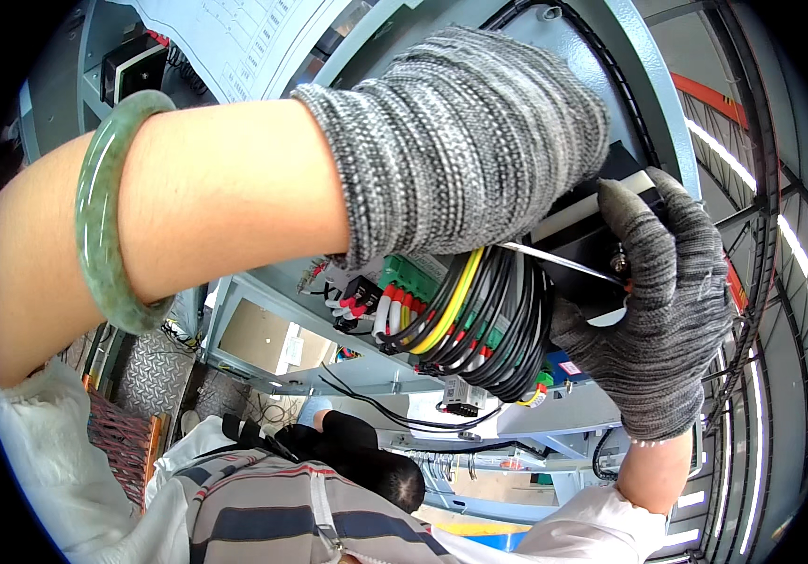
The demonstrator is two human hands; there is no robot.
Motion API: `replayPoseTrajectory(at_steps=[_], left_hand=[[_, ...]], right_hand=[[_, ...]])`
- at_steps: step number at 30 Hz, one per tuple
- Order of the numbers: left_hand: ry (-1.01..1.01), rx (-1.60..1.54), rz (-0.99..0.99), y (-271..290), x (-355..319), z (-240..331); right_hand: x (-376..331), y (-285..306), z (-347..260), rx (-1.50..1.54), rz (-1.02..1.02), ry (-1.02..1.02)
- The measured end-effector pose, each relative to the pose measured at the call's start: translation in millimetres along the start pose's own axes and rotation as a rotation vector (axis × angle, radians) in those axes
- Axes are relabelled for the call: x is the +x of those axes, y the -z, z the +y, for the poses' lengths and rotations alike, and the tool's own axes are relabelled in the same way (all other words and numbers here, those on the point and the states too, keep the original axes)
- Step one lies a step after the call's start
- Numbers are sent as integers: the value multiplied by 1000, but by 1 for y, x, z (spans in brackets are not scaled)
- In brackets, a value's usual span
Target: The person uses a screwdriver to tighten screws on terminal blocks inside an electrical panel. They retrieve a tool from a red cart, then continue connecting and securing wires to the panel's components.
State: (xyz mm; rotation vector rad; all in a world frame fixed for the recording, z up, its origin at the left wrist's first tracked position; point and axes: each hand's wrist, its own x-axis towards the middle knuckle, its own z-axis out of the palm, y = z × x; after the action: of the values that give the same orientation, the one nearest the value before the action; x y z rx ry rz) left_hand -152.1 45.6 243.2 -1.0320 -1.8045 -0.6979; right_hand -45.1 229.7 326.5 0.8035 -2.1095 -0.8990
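Observation:
My left hand (479,141), in a grey knit glove, reaches across the upper middle. Its fingers are hidden behind the back of the glove. A thin pale rod (564,261) runs from beneath that hand toward a small metal fitting (620,261) on a black box-shaped part (578,284). On the right, my gloved right hand (662,310) curls around this part, fingertips at its upper edge and thumb at the lower side. Just below my left hand hangs a thick bundle of black wires (493,329), with a yellow wire (451,305) among them.
A grey-blue metal cabinet frame (653,75) surrounds the work. Green terminal blocks (410,274) sit left of the wire bundle. A printed paper sheet (244,42) lies at the upper left. Another person (357,456) in dark clothing is below the cabinet.

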Motion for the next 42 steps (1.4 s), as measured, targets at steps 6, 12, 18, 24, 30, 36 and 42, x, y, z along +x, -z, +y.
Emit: replayPoseTrajectory(at_steps=[6,12,18,24,30,36,42], left_hand=[[72,-66,-162,7,0,-1],[105,-219,-149,14,-2,1],[111,-280,-163,19,-4,-1],[57,-286,-116,9,-8,-9],[14,-498,-89,-1,-17,-20],[50,-307,-295,9,-14,-17],[137,-156,-273,5,4,-6]], right_hand=[[-2,2,1,16,-32,-14],[-3,6,-1,15,-65,-10],[-2,4,0,11,-64,5],[-2,1,3,50,-63,0],[-2,0,4,28,-63,7],[0,1,5,68,-76,3],[0,-1,4,54,-67,-6]])
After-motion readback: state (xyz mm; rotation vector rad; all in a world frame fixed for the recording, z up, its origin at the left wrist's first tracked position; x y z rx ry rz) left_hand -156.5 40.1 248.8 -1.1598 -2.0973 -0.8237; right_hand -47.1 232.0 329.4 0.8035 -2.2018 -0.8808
